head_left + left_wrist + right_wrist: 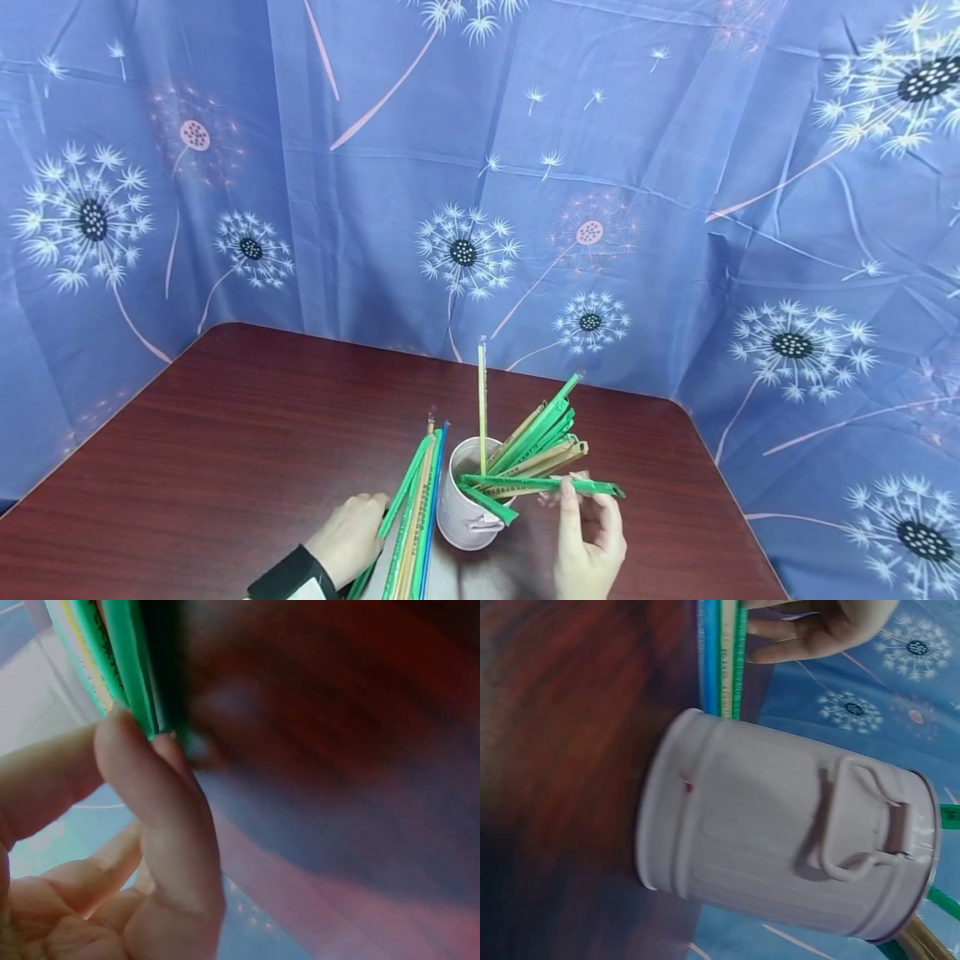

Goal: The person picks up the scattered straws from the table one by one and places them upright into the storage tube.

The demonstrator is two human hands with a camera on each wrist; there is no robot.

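Observation:
A pale metal pail [467, 525] with a small side handle holds several long, slim printed sticks, green and tan, leaning right. One pale yellow stick [482, 400] stands upright in it. My right hand [588, 546] pinches a green stick [600, 487] that lies across the pail's rim. Left of the pail is a bundle of green, tan and blue sticks [415, 525]. My left hand [351, 533] is at the bundle's left side, its thumb and finger pinching a green stick [129, 664]. The right wrist view shows the pail's handle [847, 821] close up.
The dark red-brown wooden table [225, 433] reaches to a blue dandelion-print curtain [375, 208] behind and at both sides. A black band [292, 575] is round my left wrist.

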